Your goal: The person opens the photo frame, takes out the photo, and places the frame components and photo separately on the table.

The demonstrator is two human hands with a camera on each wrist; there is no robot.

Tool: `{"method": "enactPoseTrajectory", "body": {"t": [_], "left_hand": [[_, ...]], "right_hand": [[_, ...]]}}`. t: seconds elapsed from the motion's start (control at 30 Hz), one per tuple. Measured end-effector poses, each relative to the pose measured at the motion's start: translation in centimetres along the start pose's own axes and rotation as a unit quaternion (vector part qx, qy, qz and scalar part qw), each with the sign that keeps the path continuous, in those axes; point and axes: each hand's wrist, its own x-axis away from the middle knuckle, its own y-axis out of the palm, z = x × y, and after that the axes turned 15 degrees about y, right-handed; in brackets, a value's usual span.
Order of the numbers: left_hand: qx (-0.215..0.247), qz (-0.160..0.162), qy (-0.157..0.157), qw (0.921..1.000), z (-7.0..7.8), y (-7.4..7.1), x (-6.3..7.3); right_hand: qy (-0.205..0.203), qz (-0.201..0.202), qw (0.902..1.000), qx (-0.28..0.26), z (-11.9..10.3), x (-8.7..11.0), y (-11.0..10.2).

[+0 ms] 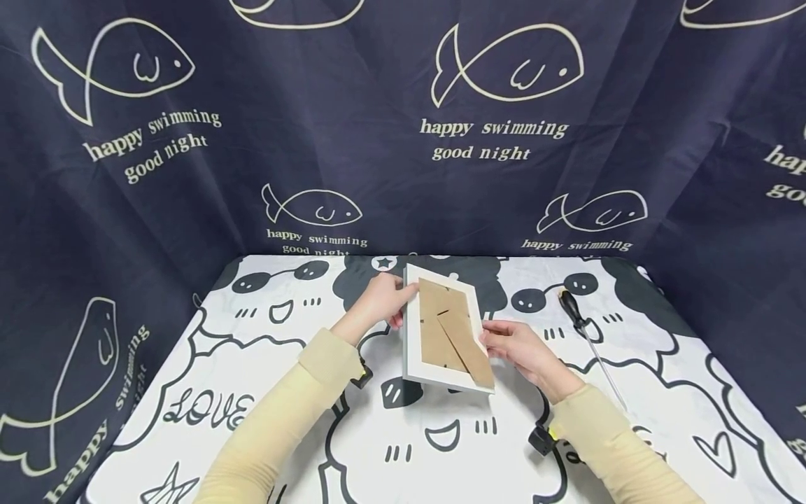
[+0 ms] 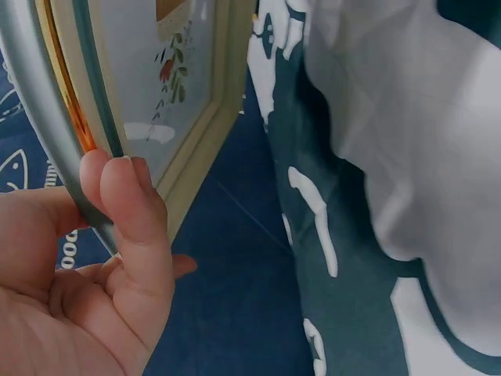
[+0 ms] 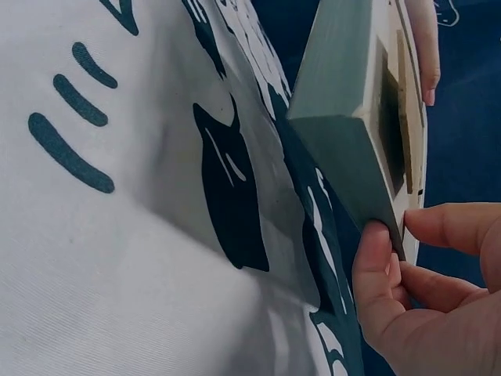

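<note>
Both hands hold a white picture frame [image 1: 411, 357] up over the table, tilted, its brown backing and slanted stand leg [image 1: 462, 339] facing me. The left hand [image 1: 383, 299] pinches its left edge near the top, thumb on the back side. In the left wrist view that hand [image 2: 109, 258] has curled fingers at the rim, and the front shows a printed picture [image 2: 174, 74] with leaves and a red flower. My right hand [image 1: 519, 348] pinches the opposite edge; the right wrist view shows thumb and fingers [image 3: 374, 251] on either side of the thick rim.
A screwdriver [image 1: 571, 308] with a black handle and long metal shaft lies on the table to the right of the right hand. A white cloth [image 1: 283, 406] with black cartoon drawings covers the table. Behind it hangs a dark blue curtain [image 1: 390, 175] printed with fish.
</note>
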Motion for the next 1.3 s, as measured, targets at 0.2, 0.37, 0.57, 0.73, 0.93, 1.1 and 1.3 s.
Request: {"method": "enactPoseTrajectory", "body": {"t": [0.2,0.37,0.57,0.73,0.93,1.1,1.3], "left_hand": [[0.002,-0.006,-0.004,1.0000,-1.3,0.0,0.5],[0.000,-0.008,-0.011,0.9999,-2.3,0.2,0.9],[-0.015,-0.008,-0.018,0.9997,-3.7,0.5,1.2],[-0.029,-0.007,-0.025,0.9993,-4.6,0.9,1.5],[-0.066,-0.016,-0.040,0.9969,-5.0,1.4,1.6],[-0.104,-0.028,-0.050,0.9930,-5.6,1.8,1.6],[-0.131,-0.035,-0.046,0.9897,-5.9,2.3,1.5]], "right_hand": [[-0.003,0.005,1.0000,0.005,0.2,-0.3,0.4],[0.008,0.019,0.9997,0.012,0.4,-0.4,1.1],[0.013,0.023,0.9995,0.019,0.6,-0.6,1.6],[0.014,0.027,0.9992,0.024,0.8,-0.8,1.9],[0.008,0.040,0.9980,0.047,1.2,-1.2,2.1],[0.000,0.035,0.9979,0.054,1.5,-1.4,2.2],[0.004,0.036,0.9976,0.060,1.7,-1.5,2.2]]}}
